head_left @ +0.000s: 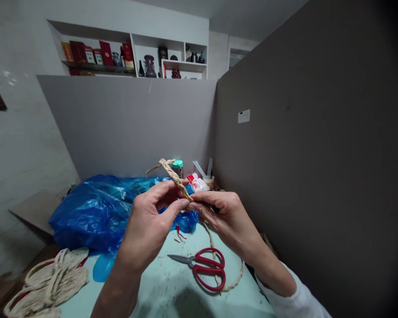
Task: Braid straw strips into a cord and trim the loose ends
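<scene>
A braided straw cord [175,177] slants up between my hands, its loose strands sticking out at the upper end. My left hand [155,216] pinches it from the left with thumb and fingers. From the right, the fingertips of my right hand [223,216] close on the cord's lower part, close to my left thumb. More of the cord hangs behind my right hand and curves over the table to the right. Below the hands lie scissors [202,266] with red handles, blades pointing left, across part of that cord. My palms hide some of the cord.
A large blue plastic bag [96,212] covers the table's back left. Bundled straw cord [53,282] sits at the front left. Behind are a green-lidded jar [178,165] and a red-white packet [198,182]. Grey partitions [135,123] stand at the back and right.
</scene>
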Motion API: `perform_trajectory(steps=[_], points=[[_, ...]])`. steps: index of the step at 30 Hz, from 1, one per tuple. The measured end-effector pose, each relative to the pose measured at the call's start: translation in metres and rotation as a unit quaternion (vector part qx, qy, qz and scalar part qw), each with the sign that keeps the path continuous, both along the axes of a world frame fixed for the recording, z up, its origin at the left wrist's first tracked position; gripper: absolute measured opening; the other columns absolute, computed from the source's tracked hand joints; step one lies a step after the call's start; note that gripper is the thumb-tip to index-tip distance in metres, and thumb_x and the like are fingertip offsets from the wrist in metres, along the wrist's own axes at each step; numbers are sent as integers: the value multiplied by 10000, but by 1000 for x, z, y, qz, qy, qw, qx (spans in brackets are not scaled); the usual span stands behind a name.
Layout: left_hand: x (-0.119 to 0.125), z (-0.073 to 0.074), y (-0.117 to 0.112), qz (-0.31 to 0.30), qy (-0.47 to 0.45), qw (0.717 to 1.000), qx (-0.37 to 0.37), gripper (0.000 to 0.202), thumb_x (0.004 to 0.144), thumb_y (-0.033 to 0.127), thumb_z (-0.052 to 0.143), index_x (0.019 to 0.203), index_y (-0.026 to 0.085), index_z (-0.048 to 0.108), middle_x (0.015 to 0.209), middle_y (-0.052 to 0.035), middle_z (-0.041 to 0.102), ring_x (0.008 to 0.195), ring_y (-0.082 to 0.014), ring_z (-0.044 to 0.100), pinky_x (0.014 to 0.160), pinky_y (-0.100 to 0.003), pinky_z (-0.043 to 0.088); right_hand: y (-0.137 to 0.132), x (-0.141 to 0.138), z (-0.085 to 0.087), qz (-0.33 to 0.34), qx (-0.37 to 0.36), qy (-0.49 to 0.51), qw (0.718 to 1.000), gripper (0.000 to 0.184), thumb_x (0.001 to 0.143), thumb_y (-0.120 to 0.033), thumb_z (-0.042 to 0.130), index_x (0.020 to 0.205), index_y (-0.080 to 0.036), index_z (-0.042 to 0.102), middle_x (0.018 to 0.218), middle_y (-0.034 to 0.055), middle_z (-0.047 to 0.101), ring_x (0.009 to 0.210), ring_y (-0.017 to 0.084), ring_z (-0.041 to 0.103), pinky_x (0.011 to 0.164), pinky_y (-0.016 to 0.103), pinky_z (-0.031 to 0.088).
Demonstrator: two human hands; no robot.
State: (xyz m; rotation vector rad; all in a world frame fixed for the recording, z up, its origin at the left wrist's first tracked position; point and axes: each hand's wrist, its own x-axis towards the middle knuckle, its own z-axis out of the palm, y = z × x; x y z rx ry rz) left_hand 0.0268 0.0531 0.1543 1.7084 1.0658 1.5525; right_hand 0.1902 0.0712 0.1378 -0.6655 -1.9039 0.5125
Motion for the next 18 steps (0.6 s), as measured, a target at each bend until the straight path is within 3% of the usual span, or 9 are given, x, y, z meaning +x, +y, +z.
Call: perform_trajectory(steps=[5,10,15,18], points=[[-4,-2,0,69,140,987,46,194,823,238,649,1008,212,699,996,-41,733,873,-204,678,801,-311,503,0,0,1,-25,32,-46,998,191,926,-285,582,914,-161,726,785,52,725,662,154,631,635,260,459],[-2,-2,-3,126,261,953,87,114,850,207,576,940,208,646,864,-26,696,749,-189,621,699,-309,451,-1,-1,1,-61,64,-85,992,138,918,-208,562,873,-152,680,758,47,689,663,144,598,648,259,432],[-2,-4,-2,122,296,941,106,146,863,149,518,944,206,626,937,-54,690,817,-209,616,743,-333,448,-3,-1,3,-58,51,-86,993,141,905,-191,554,827,-158,666,727,27,650,649,133,553,643,257,406],[-2,-4,0,120,276,946,123,169,854,123,520,936,204,644,947,-53,699,859,-211,631,778,-333,462,-2,0,5,-31,-1,-59,998,151,899,-193,554,818,-157,676,699,8,629,621,116,516,619,244,392]])
